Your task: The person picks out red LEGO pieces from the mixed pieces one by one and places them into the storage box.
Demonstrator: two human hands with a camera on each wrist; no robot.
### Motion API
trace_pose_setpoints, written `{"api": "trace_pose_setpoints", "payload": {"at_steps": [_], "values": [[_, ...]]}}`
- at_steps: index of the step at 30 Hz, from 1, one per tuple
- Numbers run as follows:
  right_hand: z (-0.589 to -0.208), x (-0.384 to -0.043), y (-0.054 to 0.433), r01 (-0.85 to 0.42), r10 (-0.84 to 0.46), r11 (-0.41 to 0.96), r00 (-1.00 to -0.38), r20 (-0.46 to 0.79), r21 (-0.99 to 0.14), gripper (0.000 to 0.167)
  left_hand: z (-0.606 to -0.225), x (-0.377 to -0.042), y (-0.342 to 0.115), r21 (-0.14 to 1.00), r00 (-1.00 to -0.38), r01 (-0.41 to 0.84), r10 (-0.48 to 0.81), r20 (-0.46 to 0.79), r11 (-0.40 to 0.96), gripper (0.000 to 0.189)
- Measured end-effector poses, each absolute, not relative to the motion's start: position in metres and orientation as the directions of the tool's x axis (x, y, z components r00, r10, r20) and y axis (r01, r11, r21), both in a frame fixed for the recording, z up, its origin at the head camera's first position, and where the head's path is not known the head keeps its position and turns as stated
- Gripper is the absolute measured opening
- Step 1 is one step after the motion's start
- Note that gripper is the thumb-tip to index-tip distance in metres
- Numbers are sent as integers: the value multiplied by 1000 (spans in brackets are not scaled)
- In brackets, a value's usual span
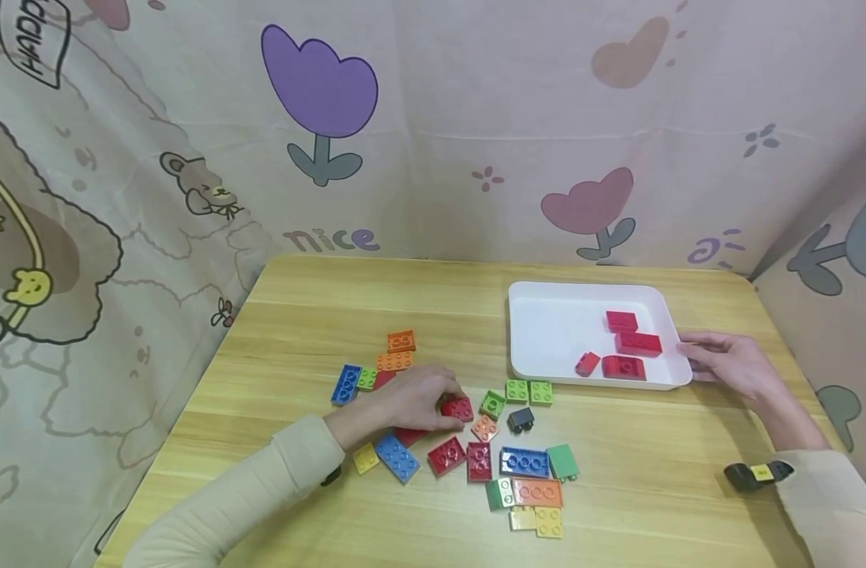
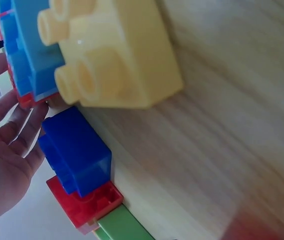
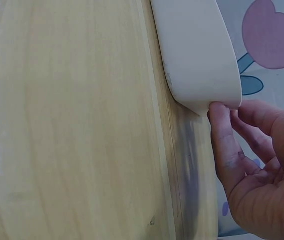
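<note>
In the head view my left hand (image 1: 420, 396) reaches into the scattered bricks, with thumb and fingers about a red toy brick (image 1: 459, 409). The left wrist view shows this left hand (image 2: 7, 155) at the left edge, its fingertips partly behind a light blue brick (image 2: 44, 55); a yellow brick (image 2: 137, 55) looms close to that camera. My right hand (image 1: 734, 364) holds the right end of a white tray (image 1: 554, 331). Thumb and fingers meet the tray's end (image 3: 201, 65) in the right wrist view. Several red bricks (image 1: 639, 344) lie in the tray's right half.
Blue (image 1: 524, 462), orange (image 1: 537, 493), green (image 1: 563, 462), yellow (image 1: 550, 522) and more red bricks (image 1: 479, 461) lie near the left hand. A black brick (image 1: 521, 420) and light green bricks (image 1: 516, 391) sit just before the tray. A patterned cloth (image 1: 433, 142) hangs behind the wooden table (image 1: 653, 473).
</note>
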State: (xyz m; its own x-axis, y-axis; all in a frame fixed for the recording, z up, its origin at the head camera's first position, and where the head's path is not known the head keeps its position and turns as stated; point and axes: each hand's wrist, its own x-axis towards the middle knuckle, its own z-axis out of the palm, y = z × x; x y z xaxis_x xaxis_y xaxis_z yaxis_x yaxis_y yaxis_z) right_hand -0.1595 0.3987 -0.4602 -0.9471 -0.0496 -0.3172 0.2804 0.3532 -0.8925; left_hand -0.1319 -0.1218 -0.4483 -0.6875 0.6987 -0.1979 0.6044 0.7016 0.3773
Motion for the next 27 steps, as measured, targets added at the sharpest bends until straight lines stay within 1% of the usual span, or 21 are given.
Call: {"api": "trace_pose_setpoints", "payload": {"at_steps": [7,11,18,22,27], "values": [[-462,-159,399,266,-56,331,-952,-300,-905,28,-445,-132,-122,404,-686,592,699,-201,697,46],[-462,-159,399,267,-56,326,-952,-301,-907,28,-440,-134,-121,417,-691,589,699,-184,692,46],[-463,-160,400,271,-44,361,-951,-307,-892,24,-431,-141,-116,403,-689,619,713,-132,674,46],[-464,-159,400,266,-42,377,-952,-303,-887,20,-426,-146,-111,416,-684,625,720,-115,660,48],[-464,-159,400,264,-46,368,-953,-301,-892,22,-420,-152,-101,428,-675,635,731,-96,643,47]]}}
